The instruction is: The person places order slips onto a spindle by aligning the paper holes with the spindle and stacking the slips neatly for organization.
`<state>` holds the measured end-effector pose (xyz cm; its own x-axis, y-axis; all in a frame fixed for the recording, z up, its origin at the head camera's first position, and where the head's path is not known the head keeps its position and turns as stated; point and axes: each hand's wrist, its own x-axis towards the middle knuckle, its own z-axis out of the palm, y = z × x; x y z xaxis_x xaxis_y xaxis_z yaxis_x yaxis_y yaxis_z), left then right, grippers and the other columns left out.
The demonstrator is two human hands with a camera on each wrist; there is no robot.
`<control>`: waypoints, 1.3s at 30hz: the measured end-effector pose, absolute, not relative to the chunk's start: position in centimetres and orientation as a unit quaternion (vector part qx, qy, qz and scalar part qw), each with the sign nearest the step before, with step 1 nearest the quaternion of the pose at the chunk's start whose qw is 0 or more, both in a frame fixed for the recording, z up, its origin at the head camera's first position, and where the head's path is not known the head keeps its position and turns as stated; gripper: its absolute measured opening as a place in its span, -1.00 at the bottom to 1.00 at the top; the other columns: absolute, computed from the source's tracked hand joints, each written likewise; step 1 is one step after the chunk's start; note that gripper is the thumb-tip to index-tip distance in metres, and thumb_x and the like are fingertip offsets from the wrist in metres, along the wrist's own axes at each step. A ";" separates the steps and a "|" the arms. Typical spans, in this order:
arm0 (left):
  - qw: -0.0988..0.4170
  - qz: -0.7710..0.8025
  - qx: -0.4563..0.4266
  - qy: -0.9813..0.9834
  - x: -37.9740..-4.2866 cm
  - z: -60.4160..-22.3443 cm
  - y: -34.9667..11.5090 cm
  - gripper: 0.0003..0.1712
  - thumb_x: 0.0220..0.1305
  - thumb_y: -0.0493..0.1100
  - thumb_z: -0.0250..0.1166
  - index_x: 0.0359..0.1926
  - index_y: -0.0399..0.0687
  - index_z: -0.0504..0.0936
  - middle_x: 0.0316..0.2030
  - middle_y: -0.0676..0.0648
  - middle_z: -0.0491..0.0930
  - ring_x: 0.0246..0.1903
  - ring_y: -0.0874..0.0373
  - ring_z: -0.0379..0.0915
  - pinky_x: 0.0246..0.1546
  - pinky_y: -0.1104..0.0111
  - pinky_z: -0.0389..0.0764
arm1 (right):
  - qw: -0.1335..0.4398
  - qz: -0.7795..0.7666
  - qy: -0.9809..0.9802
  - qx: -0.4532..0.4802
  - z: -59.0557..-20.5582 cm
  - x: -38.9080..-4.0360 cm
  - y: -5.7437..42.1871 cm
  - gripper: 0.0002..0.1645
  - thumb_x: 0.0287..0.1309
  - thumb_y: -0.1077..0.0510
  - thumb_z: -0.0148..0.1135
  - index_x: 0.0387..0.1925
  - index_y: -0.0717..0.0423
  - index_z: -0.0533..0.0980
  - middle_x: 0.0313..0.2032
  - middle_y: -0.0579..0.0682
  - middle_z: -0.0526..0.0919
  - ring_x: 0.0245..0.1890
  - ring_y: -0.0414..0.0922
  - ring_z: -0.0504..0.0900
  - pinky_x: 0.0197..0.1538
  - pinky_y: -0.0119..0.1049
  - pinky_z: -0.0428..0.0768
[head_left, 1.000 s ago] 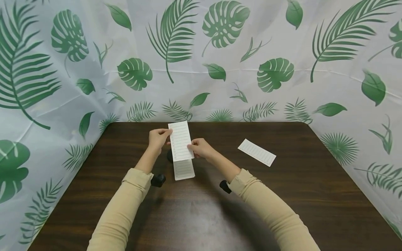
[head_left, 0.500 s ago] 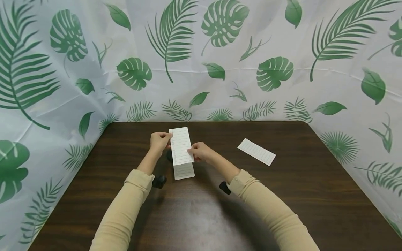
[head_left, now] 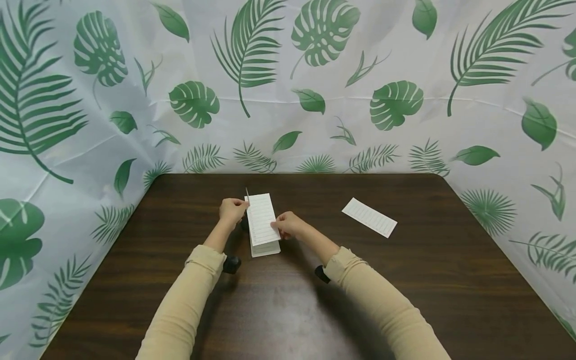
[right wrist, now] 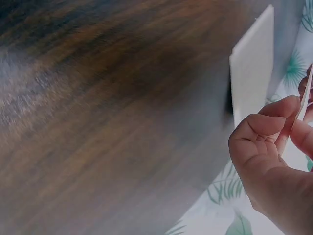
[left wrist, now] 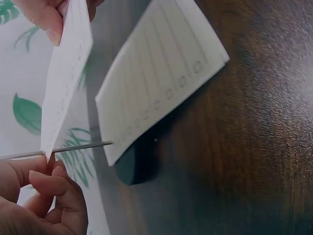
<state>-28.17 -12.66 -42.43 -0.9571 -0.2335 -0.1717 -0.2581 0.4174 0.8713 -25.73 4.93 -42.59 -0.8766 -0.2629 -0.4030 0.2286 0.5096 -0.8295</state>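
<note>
A lined white paper slip [head_left: 262, 222] is held up by both hands, above a stack of similar slips [head_left: 266, 250]. A thin metal spike [left wrist: 80, 147] passes through the slip near its corner and runs down into the stack. The dark round base [left wrist: 128, 166] of this paper spike shows beneath the stack. My left hand [head_left: 232, 212] pinches the slip's left edge beside the spike. On the opposite edge, my right hand [head_left: 290, 225] pinches the slip between thumb and fingers. In the right wrist view the held slip [right wrist: 304, 100] appears almost edge-on.
One loose lined slip [head_left: 369, 217] lies slanted on the dark wooden table [head_left: 279, 310], right of the hands. Behind the table hangs a white leaf-patterned cloth [head_left: 333, 120]. Black wrist cameras sit under both sleeves.
Both hands have lowered the slip toward the stack, so less of the stack shows below it. The spike's tip now stands out above the slip. The loose slip has stayed put.
</note>
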 end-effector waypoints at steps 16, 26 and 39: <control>0.006 0.436 -0.148 0.887 -28.0 -44.8 -12.0 -0.74 0.21 -0.15 0.24 -0.22 -0.27 0.70 -0.24 -0.22 0.67 -0.48 0.07 0.49 -0.44 0.33 0.53 | 0.246 -0.456 0.854 -0.042 -45.2 -25.6 5.6 -0.76 0.26 0.19 0.12 -0.41 0.31 0.56 -0.66 0.00 0.54 -0.71 -0.21 0.45 -0.64 -0.43 0.36; 0.007 0.399 -0.164 0.902 -27.6 -44.8 -11.7 -0.79 0.18 -0.17 0.24 -0.27 -0.22 0.70 -0.18 -0.20 0.67 -0.19 -0.13 0.57 -0.23 0.13 0.61 | 0.231 -0.372 0.894 -0.096 -46.3 -26.3 5.7 -0.62 0.19 0.17 0.20 -0.70 0.26 0.53 -0.77 0.01 0.52 -0.78 -0.16 0.46 -0.71 -0.39 0.42; -0.001 0.363 -0.164 0.917 -27.4 -45.0 -11.1 -0.82 0.23 -0.19 0.20 -0.26 -0.18 0.68 -0.23 -0.20 0.69 -0.35 -0.06 0.61 -0.61 0.36 0.48 | 0.225 -0.318 0.913 -0.124 -44.9 -25.4 5.4 -0.65 0.18 0.23 0.19 -0.71 0.21 0.48 -0.81 -0.08 0.42 -0.82 -0.23 0.39 -0.74 -0.51 0.32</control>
